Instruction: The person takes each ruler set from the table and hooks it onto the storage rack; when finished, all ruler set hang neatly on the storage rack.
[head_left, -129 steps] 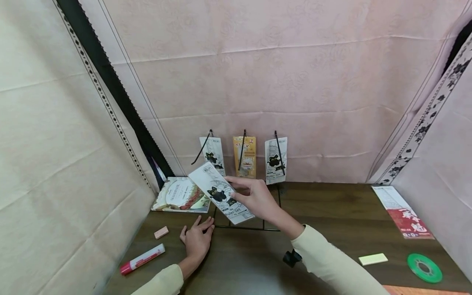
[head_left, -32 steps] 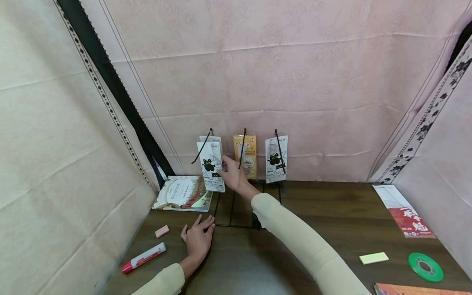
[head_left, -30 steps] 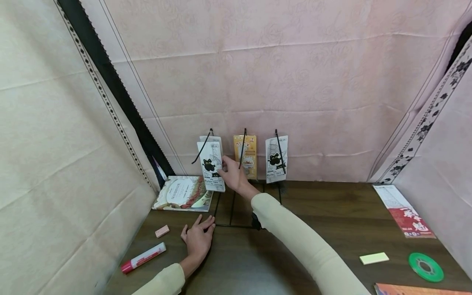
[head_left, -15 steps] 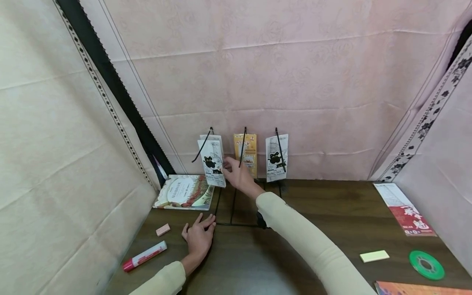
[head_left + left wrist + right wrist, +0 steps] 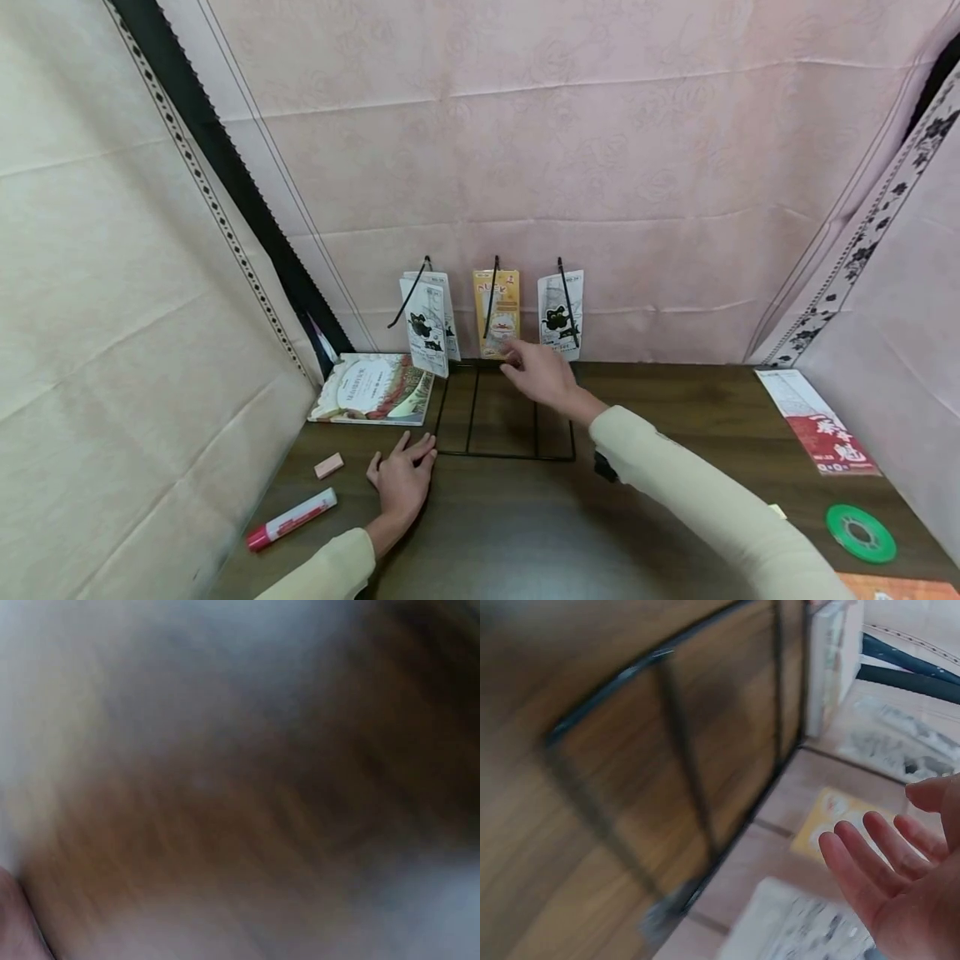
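In the head view a black wire rack (image 5: 504, 456) lies with its base on the table and its three hooks raised at the back. Two white ruler set packets (image 5: 427, 329) hang on the left hook, the front one slightly turned. A yellow packet (image 5: 497, 310) is on the middle hook and another white ruler set packet (image 5: 560, 317) on the right one. My right hand (image 5: 542, 372) is empty, fingers loosely bent, just before the yellow packet. My left hand (image 5: 402, 479) rests on the table with its fingertips at the rack's front left corner. The left wrist view is blurred.
A booklet (image 5: 375, 390) lies left of the rack, with a pink eraser (image 5: 328, 466) and a glue stick (image 5: 291, 520) nearer. At right are a red-and-white packet (image 5: 821, 425), a green ring (image 5: 860, 533) and an orange book (image 5: 896, 587). Cloth walls (image 5: 585, 167) enclose the table.
My right hand carried a ruler set packet to the left hook, where it now hangs, then let go and drew back to the right. The left hand has stayed in place.
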Available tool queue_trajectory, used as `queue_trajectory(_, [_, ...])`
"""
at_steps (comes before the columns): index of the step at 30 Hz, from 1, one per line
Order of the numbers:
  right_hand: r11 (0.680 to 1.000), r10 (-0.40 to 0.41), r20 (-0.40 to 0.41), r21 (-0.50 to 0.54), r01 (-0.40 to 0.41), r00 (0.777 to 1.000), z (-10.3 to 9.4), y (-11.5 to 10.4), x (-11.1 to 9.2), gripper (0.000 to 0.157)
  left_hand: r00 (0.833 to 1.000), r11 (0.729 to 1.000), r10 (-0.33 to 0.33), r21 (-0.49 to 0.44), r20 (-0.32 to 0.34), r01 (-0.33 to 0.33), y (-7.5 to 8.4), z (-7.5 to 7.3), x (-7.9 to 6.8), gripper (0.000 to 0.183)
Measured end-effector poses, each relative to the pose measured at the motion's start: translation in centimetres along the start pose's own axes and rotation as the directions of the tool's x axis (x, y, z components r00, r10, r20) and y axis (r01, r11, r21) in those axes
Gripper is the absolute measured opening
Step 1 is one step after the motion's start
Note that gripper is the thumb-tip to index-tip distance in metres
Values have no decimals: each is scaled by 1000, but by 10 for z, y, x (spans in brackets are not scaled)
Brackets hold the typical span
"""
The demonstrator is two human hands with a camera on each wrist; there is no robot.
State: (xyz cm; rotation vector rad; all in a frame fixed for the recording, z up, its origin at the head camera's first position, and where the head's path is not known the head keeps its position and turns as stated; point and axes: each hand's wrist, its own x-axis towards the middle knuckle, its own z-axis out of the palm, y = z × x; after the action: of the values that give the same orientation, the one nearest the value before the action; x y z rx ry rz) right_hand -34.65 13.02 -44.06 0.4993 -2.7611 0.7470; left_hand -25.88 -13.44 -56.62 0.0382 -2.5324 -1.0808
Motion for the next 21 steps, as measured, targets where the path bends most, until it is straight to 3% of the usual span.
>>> queue_trajectory(5, [997,35,12,-68,-35,999,-12,34,-35,30,1000,1000,-10,1,6,10,-1,-1,0,26])
queue_trajectory(10, [994,76,71,-81,-70,995,-24,67,-70,46,1000,1000,-17,-4,19,17,-1,-1,-2,26])
queue_trajectory(21, [975,170,88,-162,-155,981,-65,140,-120,77,1000,1000,-18,-11,7,18,0,0,-1,26])
